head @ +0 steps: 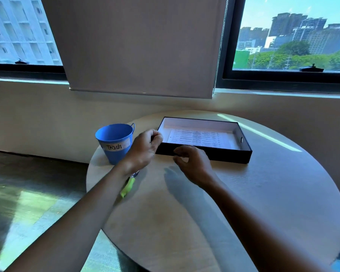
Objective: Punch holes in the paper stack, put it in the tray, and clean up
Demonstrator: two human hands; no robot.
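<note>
A black tray (214, 156) stands at the far side of the round table, and a printed paper stack (196, 138) lies flat inside it. My left hand (143, 148) hovers at the tray's left corner, fingers curled shut with nothing visible in them. In front of the tray's near wall is my right hand (192, 161), fingers bent and slightly apart, holding nothing. A green hole punch (127, 187) lies on the table, mostly hidden under my left forearm. A blue bucket (114, 142) labelled "Trash" stands left of the tray.
The round beige table (263, 193) has its edge close to the bucket on the left. Behind it are a wall, a lowered roller blind (141, 46) and windows. Floor shows to the left.
</note>
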